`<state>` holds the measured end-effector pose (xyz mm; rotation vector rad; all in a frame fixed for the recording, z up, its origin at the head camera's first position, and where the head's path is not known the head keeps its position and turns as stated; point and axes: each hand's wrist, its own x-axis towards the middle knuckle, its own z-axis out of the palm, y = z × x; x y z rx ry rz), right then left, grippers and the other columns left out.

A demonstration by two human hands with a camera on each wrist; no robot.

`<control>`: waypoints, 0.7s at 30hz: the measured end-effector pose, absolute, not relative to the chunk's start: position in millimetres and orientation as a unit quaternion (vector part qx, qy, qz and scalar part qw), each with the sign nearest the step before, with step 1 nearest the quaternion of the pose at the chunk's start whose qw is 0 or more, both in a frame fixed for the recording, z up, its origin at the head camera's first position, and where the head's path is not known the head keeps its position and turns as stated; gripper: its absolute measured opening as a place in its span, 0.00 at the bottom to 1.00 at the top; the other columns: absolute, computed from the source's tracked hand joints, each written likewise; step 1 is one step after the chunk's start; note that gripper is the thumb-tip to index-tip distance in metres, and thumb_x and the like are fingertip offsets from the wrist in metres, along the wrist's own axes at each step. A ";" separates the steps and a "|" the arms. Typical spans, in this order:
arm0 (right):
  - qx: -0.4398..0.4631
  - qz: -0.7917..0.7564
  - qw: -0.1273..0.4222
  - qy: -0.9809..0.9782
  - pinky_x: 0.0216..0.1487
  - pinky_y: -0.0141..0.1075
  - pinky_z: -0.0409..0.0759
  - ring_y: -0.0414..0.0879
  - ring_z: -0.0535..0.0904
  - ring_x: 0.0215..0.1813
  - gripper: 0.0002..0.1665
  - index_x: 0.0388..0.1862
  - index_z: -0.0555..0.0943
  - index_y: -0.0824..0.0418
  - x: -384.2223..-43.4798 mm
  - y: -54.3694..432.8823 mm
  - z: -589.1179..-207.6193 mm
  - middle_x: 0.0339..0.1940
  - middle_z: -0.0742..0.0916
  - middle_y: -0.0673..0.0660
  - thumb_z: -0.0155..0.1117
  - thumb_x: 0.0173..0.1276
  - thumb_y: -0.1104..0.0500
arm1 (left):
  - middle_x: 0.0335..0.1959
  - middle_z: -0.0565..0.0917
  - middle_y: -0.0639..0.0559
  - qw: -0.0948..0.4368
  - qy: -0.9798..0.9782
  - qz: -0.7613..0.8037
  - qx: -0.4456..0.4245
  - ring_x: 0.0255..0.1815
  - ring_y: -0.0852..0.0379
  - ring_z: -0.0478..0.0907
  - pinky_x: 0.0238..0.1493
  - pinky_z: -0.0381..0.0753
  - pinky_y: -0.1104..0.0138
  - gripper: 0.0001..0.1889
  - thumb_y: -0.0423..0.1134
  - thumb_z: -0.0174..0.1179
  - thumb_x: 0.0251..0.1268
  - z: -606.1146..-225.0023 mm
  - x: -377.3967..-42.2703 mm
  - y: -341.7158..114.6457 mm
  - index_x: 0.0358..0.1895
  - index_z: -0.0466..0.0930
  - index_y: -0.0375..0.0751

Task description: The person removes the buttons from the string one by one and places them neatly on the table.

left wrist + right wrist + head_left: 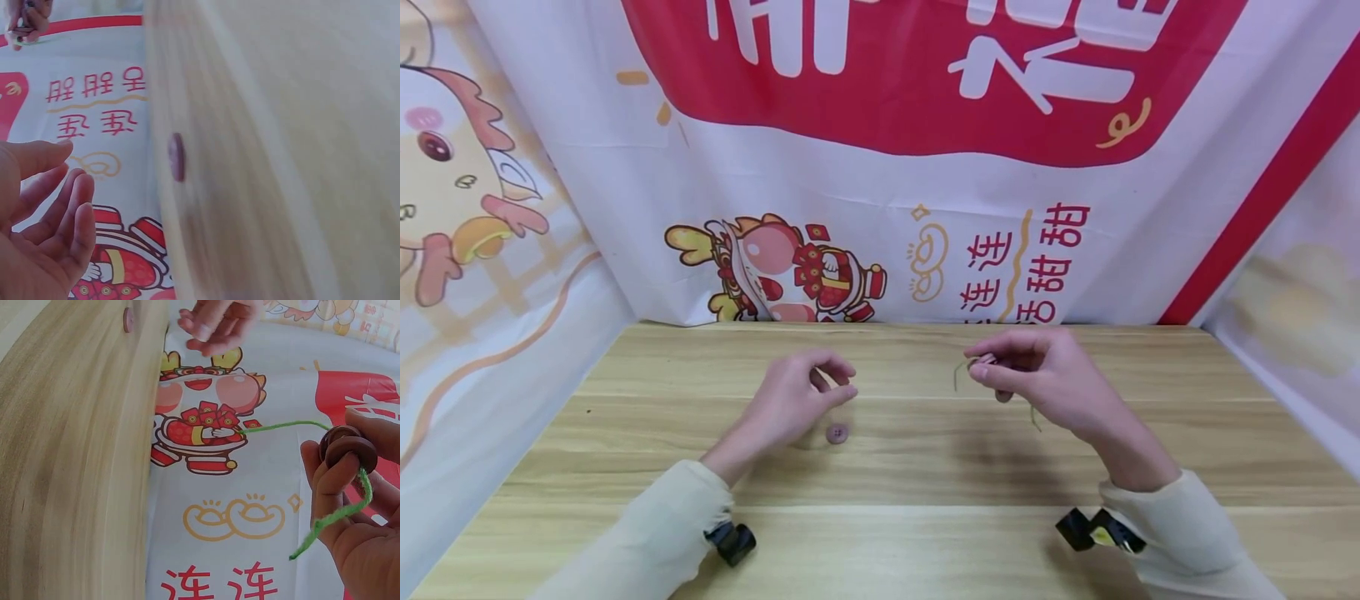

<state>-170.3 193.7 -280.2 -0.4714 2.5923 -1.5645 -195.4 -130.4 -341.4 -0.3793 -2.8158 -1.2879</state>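
My right hand [1045, 367] is raised above the table and pinches brown buttons [353, 452] between thumb and fingers. A green string [335, 520] runs from them, one end hanging below and the other reaching out sideways. On the tabletop lies a single brown four-hole button [837, 433]. Just above and to the left of it in the head view, my left hand [793, 390] hovers with fingers loosely curved and nothing between them. The left wrist view shows a gap between its thumb and fingertips.
The wooden table [895, 542] ends at a printed cloth backdrop [865, 183] behind the hands. Cloth walls [490, 333] also stand at the left and right. Small black cameras [730, 543] are strapped to both wrists over pale sleeves.
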 end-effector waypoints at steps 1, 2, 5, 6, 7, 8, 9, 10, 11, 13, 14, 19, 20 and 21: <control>-0.155 -0.511 0.041 0.844 0.41 0.39 0.90 0.48 0.86 0.37 0.15 0.53 0.89 0.58 -170.3 193.7 -280.2 0.47 0.92 0.59 0.75 0.72 0.54 | 0.42 0.90 0.53 0.021 -0.900 -0.417 -0.122 0.38 0.57 0.82 0.39 0.82 0.68 0.08 0.40 0.73 0.69 -340.5 -195.7 -128.9 0.48 0.88 0.48; -0.157 -0.512 0.043 0.843 0.41 0.40 0.91 0.48 0.87 0.37 0.15 0.53 0.89 0.58 -170.3 193.7 -280.2 0.48 0.92 0.60 0.75 0.72 0.54 | 0.42 0.90 0.53 0.030 -0.898 -0.422 -0.122 0.38 0.57 0.83 0.39 0.83 0.68 0.08 0.40 0.74 0.69 -339.4 -195.8 -127.4 0.48 0.88 0.49; -0.161 -0.518 0.050 0.838 0.41 0.39 0.90 0.48 0.87 0.38 0.14 0.54 0.89 0.59 -170.2 193.4 -280.3 0.49 0.91 0.61 0.73 0.73 0.56 | 0.42 0.91 0.53 0.051 -0.890 -0.437 -0.122 0.38 0.58 0.84 0.39 0.83 0.69 0.09 0.41 0.74 0.68 -336.0 -196.7 -122.9 0.49 0.88 0.49; -0.163 -0.521 0.051 0.836 0.41 0.38 0.90 0.47 0.87 0.38 0.14 0.54 0.89 0.59 -170.2 193.3 -280.4 0.49 0.91 0.61 0.73 0.74 0.57 | 0.42 0.91 0.53 0.055 -0.886 -0.443 -0.123 0.38 0.58 0.84 0.39 0.84 0.69 0.10 0.41 0.74 0.68 -334.6 -196.8 -121.3 0.49 0.88 0.49; -0.165 -0.523 0.052 0.835 0.41 0.38 0.90 0.47 0.87 0.39 0.13 0.55 0.89 0.60 -170.1 193.2 -280.4 0.50 0.91 0.61 0.72 0.74 0.58 | 0.43 0.90 0.53 0.057 -0.884 -0.448 -0.123 0.38 0.57 0.84 0.39 0.84 0.69 0.10 0.42 0.73 0.69 -333.2 -196.8 -119.7 0.49 0.88 0.49; -0.167 -0.525 0.052 0.833 0.42 0.38 0.90 0.46 0.87 0.39 0.13 0.55 0.89 0.60 -170.2 193.1 -280.5 0.50 0.91 0.60 0.71 0.75 0.58 | 0.43 0.90 0.53 0.060 -0.881 -0.453 -0.124 0.38 0.57 0.84 0.38 0.84 0.69 0.10 0.42 0.73 0.69 -331.9 -196.7 -118.1 0.49 0.88 0.49; -0.169 -0.528 0.052 0.831 0.42 0.38 0.90 0.46 0.87 0.39 0.13 0.55 0.89 0.60 -170.4 193.0 -280.7 0.50 0.92 0.59 0.70 0.75 0.59 | 0.42 0.90 0.53 0.065 -0.878 -0.457 -0.127 0.38 0.57 0.84 0.38 0.84 0.69 0.10 0.42 0.73 0.69 -330.8 -196.7 -116.5 0.49 0.87 0.49; -0.171 -0.530 0.050 0.829 0.42 0.37 0.90 0.45 0.87 0.40 0.13 0.56 0.89 0.61 -170.6 193.1 -281.1 0.50 0.92 0.59 0.70 0.75 0.60 | 0.43 0.90 0.53 0.068 -0.875 -0.462 -0.130 0.39 0.56 0.84 0.38 0.84 0.68 0.10 0.42 0.73 0.69 -329.7 -196.5 -114.8 0.50 0.87 0.49; -0.172 -0.532 0.049 0.828 0.42 0.38 0.90 0.45 0.87 0.40 0.13 0.56 0.89 0.62 -170.8 193.0 -281.5 0.49 0.92 0.58 0.69 0.76 0.61 | 0.43 0.90 0.53 0.072 -0.871 -0.467 -0.133 0.39 0.56 0.84 0.38 0.85 0.69 0.10 0.42 0.73 0.69 -329.0 -196.5 -113.3 0.50 0.87 0.48; -0.172 -0.534 0.046 0.827 0.42 0.38 0.91 0.44 0.87 0.41 0.13 0.55 0.89 0.62 -171.3 192.7 -282.1 0.49 0.92 0.58 0.68 0.76 0.62 | 0.43 0.90 0.52 0.079 -0.864 -0.477 -0.140 0.39 0.56 0.84 0.39 0.85 0.69 0.10 0.42 0.72 0.70 -327.6 -195.8 -110.2 0.50 0.87 0.48; -0.172 -0.534 0.044 0.826 0.42 0.39 0.91 0.45 0.87 0.41 0.13 0.55 0.89 0.63 -171.6 192.6 -282.4 0.48 0.92 0.58 0.67 0.76 0.63 | 0.43 0.90 0.52 0.084 -0.860 -0.482 -0.144 0.39 0.56 0.84 0.39 0.85 0.69 0.10 0.42 0.72 0.70 -327.4 -195.6 -108.4 0.50 0.87 0.47; -0.172 -0.533 0.037 0.828 0.42 0.38 0.91 0.44 0.86 0.40 0.14 0.56 0.89 0.65 -172.5 191.8 -283.3 0.47 0.92 0.60 0.64 0.77 0.65 | 0.42 0.90 0.51 0.096 -0.838 -0.511 -0.163 0.38 0.56 0.84 0.39 0.85 0.69 0.10 0.42 0.71 0.71 -325.1 -193.9 -98.1 0.51 0.87 0.46; -0.172 -0.533 0.036 0.828 0.42 0.38 0.91 0.44 0.86 0.40 0.14 0.56 0.89 0.65 -172.4 191.6 -283.2 0.47 0.92 0.60 0.64 0.77 0.65 | 0.42 0.90 0.51 0.098 -0.835 -0.516 -0.166 0.37 0.56 0.84 0.39 0.85 0.69 0.10 0.42 0.71 0.71 -324.6 -193.5 -95.7 0.51 0.87 0.46; -0.171 -0.533 0.037 0.828 0.42 0.38 0.91 0.44 0.86 0.40 0.14 0.57 0.89 0.65 -172.5 191.3 -283.3 0.47 0.92 0.60 0.64 0.77 0.66 | 0.41 0.90 0.51 0.099 -0.831 -0.522 -0.168 0.37 0.56 0.84 0.39 0.85 0.69 0.10 0.42 0.71 0.71 -324.1 -193.0 -93.3 0.51 0.87 0.46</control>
